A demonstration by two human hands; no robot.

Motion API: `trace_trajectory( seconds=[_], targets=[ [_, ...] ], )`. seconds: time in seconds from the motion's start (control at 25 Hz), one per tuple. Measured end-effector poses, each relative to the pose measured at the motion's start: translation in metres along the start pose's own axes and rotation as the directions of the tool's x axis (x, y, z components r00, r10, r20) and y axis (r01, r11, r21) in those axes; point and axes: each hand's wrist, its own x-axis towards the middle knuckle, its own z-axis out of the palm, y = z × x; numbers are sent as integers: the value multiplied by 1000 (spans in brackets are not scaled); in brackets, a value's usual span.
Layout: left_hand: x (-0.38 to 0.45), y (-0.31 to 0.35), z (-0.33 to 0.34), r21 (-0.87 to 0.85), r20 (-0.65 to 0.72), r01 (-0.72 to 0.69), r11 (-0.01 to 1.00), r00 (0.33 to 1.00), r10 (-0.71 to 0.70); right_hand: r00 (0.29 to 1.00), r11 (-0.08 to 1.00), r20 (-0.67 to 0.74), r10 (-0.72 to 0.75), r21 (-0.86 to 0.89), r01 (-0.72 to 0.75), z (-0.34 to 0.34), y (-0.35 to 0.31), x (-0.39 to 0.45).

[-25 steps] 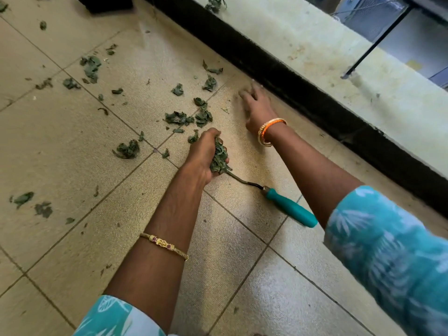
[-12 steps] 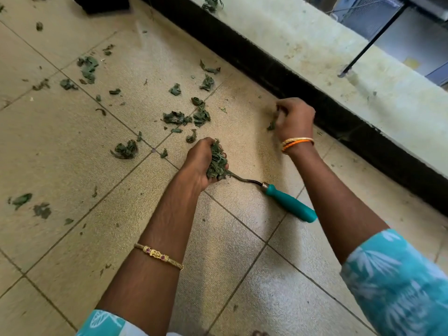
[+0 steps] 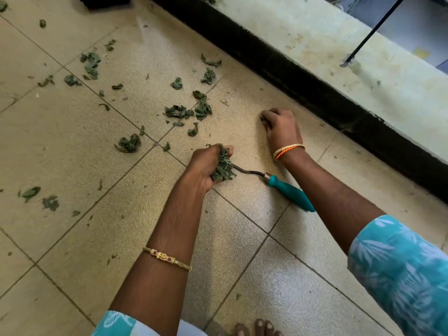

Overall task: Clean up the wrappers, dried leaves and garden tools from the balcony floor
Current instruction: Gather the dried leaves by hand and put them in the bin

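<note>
My left hand [image 3: 206, 166] grips a bunch of dried leaves [image 3: 223, 167] just above the tiled balcony floor [image 3: 72, 238]. A garden tool lies beside it: its teal handle [image 3: 291, 194] points toward the lower right, and its metal head is hidden under the bunch. My right hand [image 3: 282, 129] sits curled on the floor near the black wall base, with a small dark leaf bit pinched at its fingertips. Loose dried leaves [image 3: 180, 111] lie scattered on the tiles beyond both hands, with more leaves [image 3: 128, 144] to the left.
A black wall base [image 3: 315, 88] runs diagonally on the right under a pale parapet ledge [image 3: 303, 37]. A thin black rod [image 3: 373, 32] stands on the ledge. A dark object [image 3: 104, 1] sits at the top edge. My toes [image 3: 258, 327] show at the bottom.
My right hand swept along the floor by the wall, curled around a leaf, lifted, and has come back down onto the tiles. My left hand kept its bunch almost still.
</note>
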Motion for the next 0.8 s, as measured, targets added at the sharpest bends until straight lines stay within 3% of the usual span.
trace_trajectory(
  seconds=[0.12,0.2,0.28,0.36,0.44,0.52,0.6,0.72,0.8],
  targets=[
    [-7,-4,-8,-84,-15,-25,996,1000,23,994,993,-13,109,45,-108,-10,-9,6],
    [-11,-9,-13,-157,-19,-53,986,999,51,973,927,15,231,301,-224,-25,-28,-1],
    [-16,-14,-18,-163,-13,-89,983,996,88,950,713,163,267,630,-309,-39,-56,-19],
    [-24,-25,-24,-137,-4,-124,983,992,125,928,557,329,174,745,-368,-41,-84,-42],
    [-34,-38,-30,-151,-7,-127,980,992,127,923,620,371,107,700,-353,-34,-104,-66],
    [-39,-45,-36,-190,-34,-114,975,993,109,955,808,296,31,556,-198,-27,-117,-84],
    [-41,-46,-43,-180,-63,-130,975,991,120,961,896,264,-88,443,-40,-26,-126,-93],
    [-48,-43,-50,-182,-132,-163,970,981,140,853,891,457,-251,453,20,-27,-133,-95],
    [-48,-47,-61,-171,-199,-163,972,972,128,768,798,559,-313,594,-107,-31,-136,-95]
  ],
)
